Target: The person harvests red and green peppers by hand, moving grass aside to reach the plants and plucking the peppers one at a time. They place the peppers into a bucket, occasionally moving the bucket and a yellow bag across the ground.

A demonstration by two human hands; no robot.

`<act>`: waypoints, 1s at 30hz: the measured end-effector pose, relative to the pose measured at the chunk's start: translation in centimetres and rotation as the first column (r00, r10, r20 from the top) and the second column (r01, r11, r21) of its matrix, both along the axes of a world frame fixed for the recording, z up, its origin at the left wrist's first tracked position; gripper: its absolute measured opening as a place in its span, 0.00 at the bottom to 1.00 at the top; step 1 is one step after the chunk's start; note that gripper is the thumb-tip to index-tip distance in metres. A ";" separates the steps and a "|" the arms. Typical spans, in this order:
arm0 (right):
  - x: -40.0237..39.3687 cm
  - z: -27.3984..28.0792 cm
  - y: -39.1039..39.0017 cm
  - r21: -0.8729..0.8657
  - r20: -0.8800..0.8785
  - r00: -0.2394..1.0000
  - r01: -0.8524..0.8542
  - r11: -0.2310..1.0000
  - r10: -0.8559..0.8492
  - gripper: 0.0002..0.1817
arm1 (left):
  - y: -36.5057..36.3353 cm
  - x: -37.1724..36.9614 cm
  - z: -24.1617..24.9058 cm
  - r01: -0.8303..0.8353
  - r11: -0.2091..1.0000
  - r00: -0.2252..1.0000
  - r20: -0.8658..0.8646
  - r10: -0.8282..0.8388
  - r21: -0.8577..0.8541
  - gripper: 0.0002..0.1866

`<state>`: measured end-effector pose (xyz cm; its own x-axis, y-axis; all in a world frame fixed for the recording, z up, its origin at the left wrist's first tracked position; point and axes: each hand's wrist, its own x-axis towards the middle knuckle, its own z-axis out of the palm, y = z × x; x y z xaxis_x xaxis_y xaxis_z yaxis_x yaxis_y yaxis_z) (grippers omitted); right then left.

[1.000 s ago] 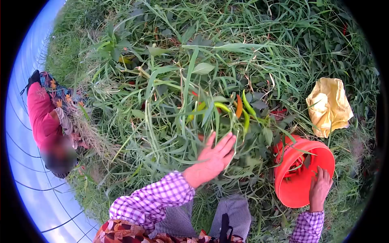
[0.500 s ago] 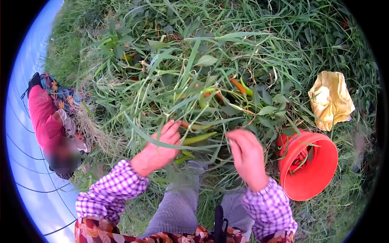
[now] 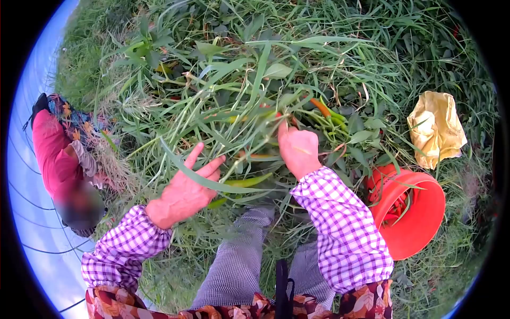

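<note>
My right hand (image 3: 298, 149) reaches into the plant with its fingers closed. A bit of red chili pepper (image 3: 278, 114) shows at its fingertips, but what they pinch is hidden. Lower and to the left, my left hand (image 3: 186, 191) is open, fingers spread, among long grass blades (image 3: 199, 183). Near it lie a yellow-green chili pepper (image 3: 248, 181) and an orange one (image 3: 257, 156), partly covered by leaves. Beyond my right hand, an orange chili pepper (image 3: 320, 107) and several green ones (image 3: 338, 121) hang among the leaves.
A red bucket (image 3: 433, 223) lies tipped on the right, with red chili peppers (image 3: 396, 210) inside. Above it sits a crumpled yellow bag (image 3: 435, 127). At far left a person in a pink top (image 3: 50, 141) bends by the plants, beside blue plastic sheeting (image 3: 32, 212).
My right hand has moved up and left into the plant, its fingers now closed. My left hand has shifted down and left, and its fingers have spread.
</note>
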<state>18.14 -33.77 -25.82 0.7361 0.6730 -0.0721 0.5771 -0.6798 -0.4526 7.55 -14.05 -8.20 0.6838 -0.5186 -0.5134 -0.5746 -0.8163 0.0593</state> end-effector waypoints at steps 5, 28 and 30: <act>0.8 0.6 2.3 -0.299 -0.036 0.999 0.028 0.954 -0.040 0.07 | 0.6 0.1 0.2 -0.059 0.997 0.997 0.049 0.061 -0.048 0.10; 1.9 3.6 -7.2 0.292 0.008 0.946 -0.313 0.904 0.325 0.15 | 0.1 -0.9 1.3 -0.042 0.999 0.997 -0.058 0.044 0.028 0.09; 2.1 4.2 -8.8 0.290 -0.024 0.931 -0.342 0.894 0.364 0.14 | -0.2 -0.3 1.8 -0.049 0.997 0.997 -0.064 0.052 0.051 0.08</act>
